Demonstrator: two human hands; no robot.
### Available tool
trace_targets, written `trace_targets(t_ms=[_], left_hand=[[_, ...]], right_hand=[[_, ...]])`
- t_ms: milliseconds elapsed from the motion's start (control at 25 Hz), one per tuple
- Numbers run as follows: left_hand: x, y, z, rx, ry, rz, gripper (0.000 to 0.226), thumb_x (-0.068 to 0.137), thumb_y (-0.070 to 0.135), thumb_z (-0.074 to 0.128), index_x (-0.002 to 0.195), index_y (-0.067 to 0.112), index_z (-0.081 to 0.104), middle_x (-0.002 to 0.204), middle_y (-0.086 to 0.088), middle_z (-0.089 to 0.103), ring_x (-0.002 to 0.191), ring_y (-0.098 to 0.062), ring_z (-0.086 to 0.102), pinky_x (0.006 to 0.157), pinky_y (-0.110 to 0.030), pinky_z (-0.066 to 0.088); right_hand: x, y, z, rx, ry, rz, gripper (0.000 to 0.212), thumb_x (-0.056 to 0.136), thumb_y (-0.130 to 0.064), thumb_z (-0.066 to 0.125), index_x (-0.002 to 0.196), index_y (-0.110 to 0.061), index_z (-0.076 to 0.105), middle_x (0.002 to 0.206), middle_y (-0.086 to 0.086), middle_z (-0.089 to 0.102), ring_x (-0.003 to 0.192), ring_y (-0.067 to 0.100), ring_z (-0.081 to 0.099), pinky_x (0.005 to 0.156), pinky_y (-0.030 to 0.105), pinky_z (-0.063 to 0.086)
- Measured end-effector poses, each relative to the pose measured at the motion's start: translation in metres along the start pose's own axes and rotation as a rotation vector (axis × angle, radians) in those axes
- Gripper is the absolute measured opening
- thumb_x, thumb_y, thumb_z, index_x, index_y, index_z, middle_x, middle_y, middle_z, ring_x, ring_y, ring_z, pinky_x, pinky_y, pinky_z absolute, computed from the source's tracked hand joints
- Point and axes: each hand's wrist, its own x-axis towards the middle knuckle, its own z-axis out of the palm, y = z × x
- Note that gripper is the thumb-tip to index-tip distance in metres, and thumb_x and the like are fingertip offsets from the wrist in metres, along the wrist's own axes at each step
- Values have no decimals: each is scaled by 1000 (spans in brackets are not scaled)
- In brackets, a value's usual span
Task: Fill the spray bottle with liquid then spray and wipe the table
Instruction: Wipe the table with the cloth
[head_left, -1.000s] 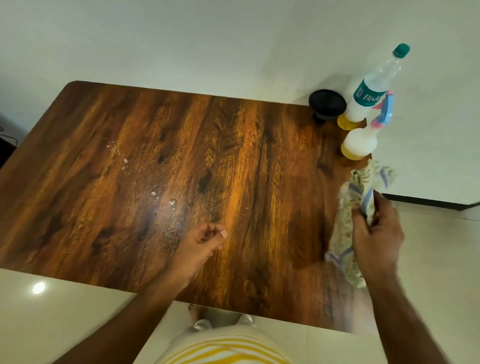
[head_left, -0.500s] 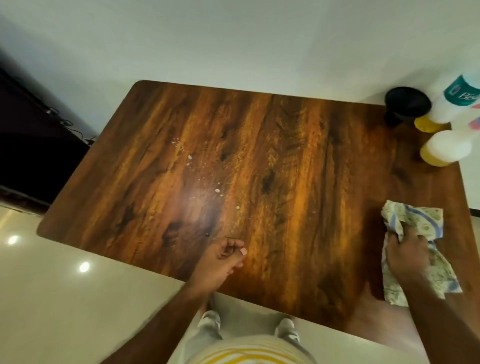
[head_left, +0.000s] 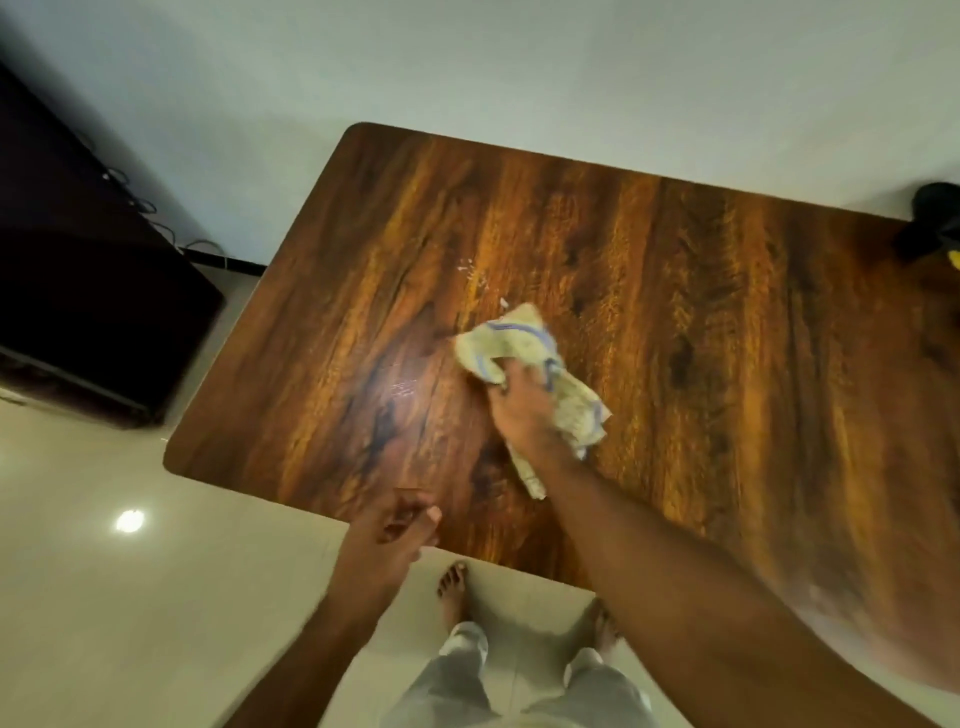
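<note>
Right hand (head_left: 522, 410) grip bunches cloth (head_left: 524, 340) on desk (head_left: 727, 364); left hand (head_left: 387, 535) curled loose, empty; sweep firmly over droplets (head_left: 470, 273) beyond

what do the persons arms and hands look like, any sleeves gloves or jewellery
Both forearms are bare up to the frame edge, with no sleeves showing. The left hand and the right hand wear no gloves. No watch, bracelet or ring can be made out on either, though the picture is somewhat blurred. Nothing else is worn on the arms.
</note>
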Motion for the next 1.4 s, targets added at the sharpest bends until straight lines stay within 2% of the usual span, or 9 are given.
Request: trace_targets(t_ms=[160,240,360,520,760,920,1040,1240,1400], left_hand=[[-2,-6,-37,-87,313,57,2,91,16,69,92,15,70,78,-7,75,71,-22,73,62,-33,54],[-3,-2,-38,-98,310,80,4,92,15,68,95,15,69,79,-5,75,66,-16,72,61,-33,53],[0,2,-17,-67,147,66,5,92,10,68,96,13,68,80,-5,74,66,-15,71,57,-24,52],[0,22,39,-2,-115,79,7,91,9,69,96,13,69,88,-7,74,74,-22,72,55,-14,53],[-27,37,105,131,-346,116,9,92,15,68,100,20,69,90,-4,74,76,-16,74,66,-25,53],[-39,30,99,150,-347,83,11,91,13,68,100,20,68,90,-5,74,78,-19,74,66,-27,52],[-36,23,67,154,-295,52,9,92,14,68,100,17,67,89,-6,75,77,-17,73,65,-25,51],[-1,14,-6,115,-214,35,6,92,16,68,97,16,67,87,-4,73,68,-6,68,57,-13,49],[45,4,-86,25,-163,-1,5,91,12,68,96,14,67,88,-4,71,73,-11,67,56,-9,46]], right_hand=[[-51,-74,53,-314,-325,-544,43,86,-20,54,128,-28,53,121,9,50,109,35,50,88,45,49],[-67,-65,48,-416,-396,-737,41,89,-18,52,126,-32,56,118,5,52,106,31,49,83,44,48],[-72,-14,14,-500,-431,-793,41,93,-19,50,129,-36,55,127,1,53,111,26,46,90,44,43],[-92,96,-54,-468,-373,-570,41,95,-24,46,132,-41,50,137,-4,47,121,22,42,101,43,38],[-143,280,-165,-295,-23,5,44,92,-14,49,132,-29,55,141,6,50,131,30,45,113,44,33],[-184,358,-180,-169,272,384,49,87,-25,43,133,-15,55,128,27,57,114,47,55,99,53,42],[-180,329,-171,-115,356,583,40,94,-14,49,134,-8,51,125,31,56,112,49,53,97,56,42],[-141,208,-120,62,490,692,45,90,-19,46,130,3,48,127,37,49,118,53,47,101,59,37],[-73,80,-33,119,474,656,44,95,-13,48,137,1,42,136,35,42,126,51,41,104,60,33]])
